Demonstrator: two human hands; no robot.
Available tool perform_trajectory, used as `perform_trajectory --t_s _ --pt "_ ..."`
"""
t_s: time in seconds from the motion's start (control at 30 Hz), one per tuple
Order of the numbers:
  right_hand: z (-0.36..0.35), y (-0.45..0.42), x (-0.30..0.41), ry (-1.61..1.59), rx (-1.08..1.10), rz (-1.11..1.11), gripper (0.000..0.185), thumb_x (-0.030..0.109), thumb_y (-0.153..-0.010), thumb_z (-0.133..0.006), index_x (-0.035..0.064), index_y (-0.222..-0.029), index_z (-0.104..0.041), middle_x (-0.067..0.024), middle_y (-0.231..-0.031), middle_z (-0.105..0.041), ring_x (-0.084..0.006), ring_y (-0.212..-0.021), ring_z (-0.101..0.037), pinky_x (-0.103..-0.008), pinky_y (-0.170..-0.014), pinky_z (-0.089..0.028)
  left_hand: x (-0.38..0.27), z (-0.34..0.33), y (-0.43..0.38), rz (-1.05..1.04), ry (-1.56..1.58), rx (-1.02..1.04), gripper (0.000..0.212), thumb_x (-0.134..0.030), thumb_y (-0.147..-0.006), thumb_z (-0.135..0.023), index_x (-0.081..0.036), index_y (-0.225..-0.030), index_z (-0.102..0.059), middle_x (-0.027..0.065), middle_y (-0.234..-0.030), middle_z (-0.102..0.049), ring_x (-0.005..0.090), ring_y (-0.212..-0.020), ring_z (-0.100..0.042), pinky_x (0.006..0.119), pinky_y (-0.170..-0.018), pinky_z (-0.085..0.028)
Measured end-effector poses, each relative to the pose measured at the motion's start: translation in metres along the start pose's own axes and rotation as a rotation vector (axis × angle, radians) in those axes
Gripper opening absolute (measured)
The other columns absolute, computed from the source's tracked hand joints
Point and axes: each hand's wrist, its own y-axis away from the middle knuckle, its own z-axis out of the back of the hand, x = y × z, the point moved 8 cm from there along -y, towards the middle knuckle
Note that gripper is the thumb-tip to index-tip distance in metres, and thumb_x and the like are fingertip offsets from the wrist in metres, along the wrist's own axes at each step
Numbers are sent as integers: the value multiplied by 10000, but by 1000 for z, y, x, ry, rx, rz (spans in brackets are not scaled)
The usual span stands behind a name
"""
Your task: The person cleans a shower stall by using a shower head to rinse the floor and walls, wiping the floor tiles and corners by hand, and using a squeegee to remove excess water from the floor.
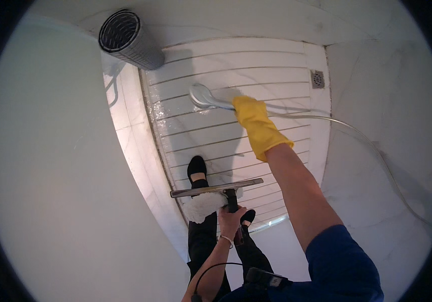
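Observation:
My right hand [249, 108], in a yellow rubber glove, grips the handle of a chrome hand shower [201, 96] above the grooved shower floor [276, 79]. The shower's head points left, and its hose [346, 122] curves away to the right wall. My bare left hand [231, 222] is closed around the black handle of a squeegee [232, 201] close in front of my legs. A long metal blade [216, 187] crosses its top. Just below the blade sits a white fleece washer sleeve [203, 207]. Wet glints show on the floor left of the shower head.
A rolled grey mat [146, 51] stands upright in the far left corner. A square drain [317, 79] lies at the far right of the floor. A pale panel [57, 151] fills the left side, beside a raised tiled ledge [133, 139]. My black shoes [197, 166] stand on the floor.

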Motion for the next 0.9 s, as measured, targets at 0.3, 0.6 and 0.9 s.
perform_trajectory --t_s 0.3,0.6,0.9 --pt "-191 256 -137 -12 507 -381 230 231 -759 -639 119 -960 -644 -106 -1043 -636 -298 -989 -604 -442 -791 -475 26 -6 -9 -13 -11 -51 166 -197 -696 -746 -73 -737 -644 3 -638 -566 98 -545 -486 291 -518 -406" --pt "-246 434 -207 -55 680 -624 228 242 -755 -650 132 -955 -645 -100 -1012 -644 -298 -996 -601 -445 -818 -463 31 -25 1 3 -46 21 155 -171 -682 -737 -60 -745 -650 -20 -622 -541 85 -536 -471 270 -509 -377" --pt "-59 172 -106 -239 -78 -286 204 260 -751 -649 112 -885 -611 -126 -921 -618 -328 -914 -590 -457 -710 -469 52 -39 -11 -58 -157 68 146 -166 -680 -733 -55 -736 -656 -6 -648 -565 119 -581 -499 281 -552 -402"
